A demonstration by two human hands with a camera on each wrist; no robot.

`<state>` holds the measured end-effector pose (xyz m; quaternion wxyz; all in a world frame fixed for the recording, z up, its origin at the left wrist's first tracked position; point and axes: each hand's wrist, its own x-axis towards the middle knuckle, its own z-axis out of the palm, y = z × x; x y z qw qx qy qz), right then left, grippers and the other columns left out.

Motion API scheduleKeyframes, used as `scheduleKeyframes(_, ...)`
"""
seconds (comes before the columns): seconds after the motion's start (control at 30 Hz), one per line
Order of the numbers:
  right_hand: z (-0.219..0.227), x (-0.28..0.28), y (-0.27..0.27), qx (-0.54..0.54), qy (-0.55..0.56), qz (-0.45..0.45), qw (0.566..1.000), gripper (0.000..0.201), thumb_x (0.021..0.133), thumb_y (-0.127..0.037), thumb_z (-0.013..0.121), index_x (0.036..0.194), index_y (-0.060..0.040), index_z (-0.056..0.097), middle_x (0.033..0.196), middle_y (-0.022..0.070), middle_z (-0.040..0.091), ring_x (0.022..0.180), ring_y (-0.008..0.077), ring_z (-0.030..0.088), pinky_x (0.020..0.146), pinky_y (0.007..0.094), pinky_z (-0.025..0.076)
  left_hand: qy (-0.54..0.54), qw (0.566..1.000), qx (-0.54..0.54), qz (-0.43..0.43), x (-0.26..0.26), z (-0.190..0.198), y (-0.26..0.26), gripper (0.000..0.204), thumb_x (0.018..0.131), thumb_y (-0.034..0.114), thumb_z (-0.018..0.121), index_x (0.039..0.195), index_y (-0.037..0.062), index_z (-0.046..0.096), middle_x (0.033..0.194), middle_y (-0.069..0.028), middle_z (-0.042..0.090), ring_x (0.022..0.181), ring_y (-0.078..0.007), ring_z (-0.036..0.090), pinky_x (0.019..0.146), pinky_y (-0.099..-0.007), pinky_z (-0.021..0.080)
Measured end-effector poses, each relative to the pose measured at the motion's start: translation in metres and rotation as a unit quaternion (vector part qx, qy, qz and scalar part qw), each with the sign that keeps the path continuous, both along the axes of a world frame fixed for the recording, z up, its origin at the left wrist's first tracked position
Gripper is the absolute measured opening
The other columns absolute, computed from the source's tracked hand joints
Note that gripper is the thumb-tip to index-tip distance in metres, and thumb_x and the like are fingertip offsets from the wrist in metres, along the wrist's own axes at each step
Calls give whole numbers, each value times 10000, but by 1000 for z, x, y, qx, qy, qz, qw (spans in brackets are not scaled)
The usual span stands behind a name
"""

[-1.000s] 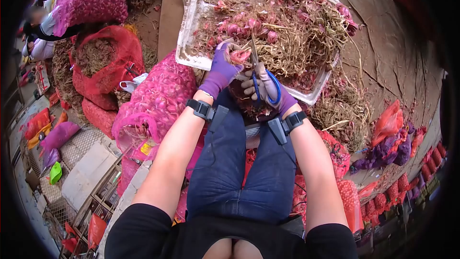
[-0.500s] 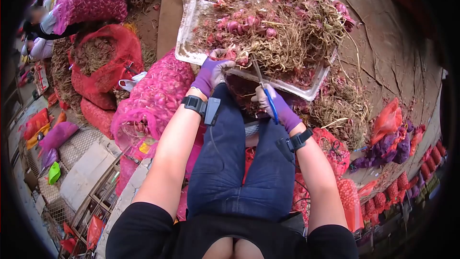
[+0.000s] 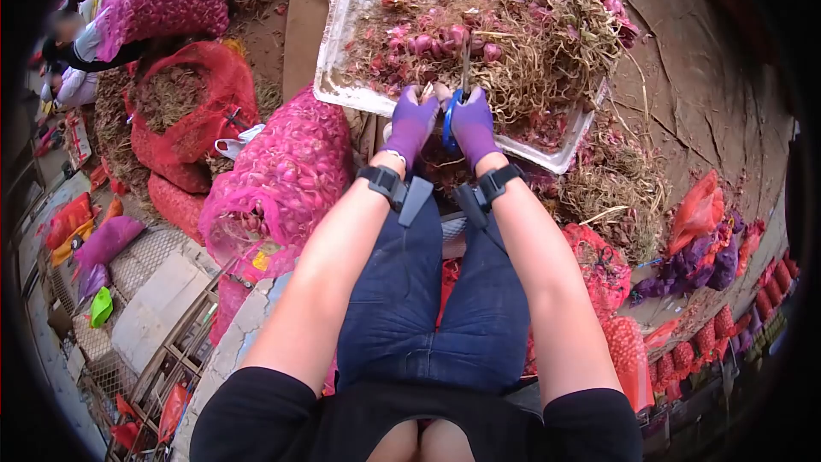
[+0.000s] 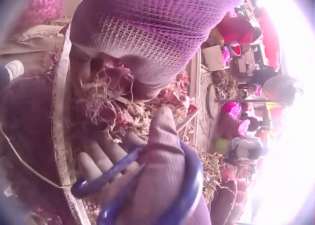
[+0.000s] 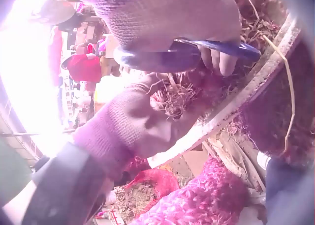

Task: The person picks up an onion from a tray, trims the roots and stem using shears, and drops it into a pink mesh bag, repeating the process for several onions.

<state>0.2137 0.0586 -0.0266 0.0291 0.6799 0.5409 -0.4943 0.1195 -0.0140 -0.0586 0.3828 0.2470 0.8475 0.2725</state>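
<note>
both gloved hands meet at the near rim of the white tray (image 3: 342, 77). the right hand (image 3: 472, 124) grips blue-handled scissors (image 3: 451, 115), blades aimed into the pile; the left hand (image 3: 413, 122) pinches a rooty shallot (image 5: 179, 94) beside them, steadying it for trimming.

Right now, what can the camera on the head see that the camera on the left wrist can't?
Only the head view shows both arms, the blue-jeaned lap, the pink mesh sack of shallots beside the left leg, and the whole white tray. Only the left wrist view shows, close up, the right hand's fingers through the scissor loops. Both show the purple-gloved left hand and right hand, the blue-handled scissors, and shallots with dry stalks.
</note>
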Motion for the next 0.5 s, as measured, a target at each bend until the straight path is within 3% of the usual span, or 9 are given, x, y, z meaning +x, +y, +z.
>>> scheduleKeyframes(0.17,-27,-4,-6,-44,20,-64,997,662,687,-427,754,1043,70,500,942,192,620,799,273,619,715,347,485,-43,995,79,33,7,8,-13,369,851,154,551,1166,-30,495,988,-140,601,906,-220,584,837,-311,453)
scheduleKeyframes(0.2,-42,0,-9,-53,69,-102,991,640,683,-406,766,1031,63,505,912,158,609,760,226,589,685,333,475,-134,981,118,70,3,10,-15,334,869,144,538,1171,5,508,1003,-112,595,910,-177,570,835,-287,450)
scheduleKeyframes(0.23,-38,-3,-7,-61,120,-139,981,618,678,-385,778,1019,56,511,881,123,598,721,178,559,654,318,466,-223,956,155,107,-3,13,-15,305,886,133,524,1176,40,520,1018,-83,589,914,-133,556,834,-263,447)
scheduleKeyframes(0.27,-26,-1,-5,-91,148,-179,968,613,666,-325,779,1050,67,507,926,176,611,820,262,605,710,350,471,-323,918,137,183,-7,19,-15,296,883,81,514,1178,63,522,1027,-53,583,906,-104,552,827,-250,449)
scheduleKeyframes(0.3,-24,-3,-6,-92,148,-176,969,613,666,-325,779,1050,67,507,926,176,611,820,262,605,710,350,471,-322,918,138,186,-10,26,-17,296,883,81,514,1178,63,522,1027,-53,583,906,-104,552,827,-250,449)
scheduleKeyframes(0.4,-29,-1,-5,-158,261,-288,908,490,697,-200,796,1021,34,512,879,70,572,729,176,541,623,323,443,-513,763,207,333,-13,42,-21,305,865,58,532,1170,59,524,1010,-29,568,872,-121,548,819,-245,441)
scheduleKeyframes(0.43,-25,-2,-5,-159,260,-288,908,490,697,-200,796,1021,34,512,879,70,572,729,176,541,623,323,443,-514,763,206,335,-14,47,-21,305,865,58,532,1170,59,524,1010,-29,568,872,-121,548,819,-245,441)
scheduleKeyframes(0.47,-21,-3,-4,-178,288,-312,888,471,708,-198,791,1014,21,509,878,69,572,716,169,539,605,322,444,-391,875,201,202,-17,52,-19,314,852,48,529,1166,47,522,1012,-30,564,876,-116,539,815,-241,438)
scheduleKeyframes(0.5,-16,-5,-3,-196,316,-335,866,451,719,-197,785,1008,8,506,877,68,572,702,163,536,586,321,445,-251,948,186,59,-19,57,-16,324,839,38,525,1163,36,521,1014,-31,560,881,-111,530,812,-236,435)
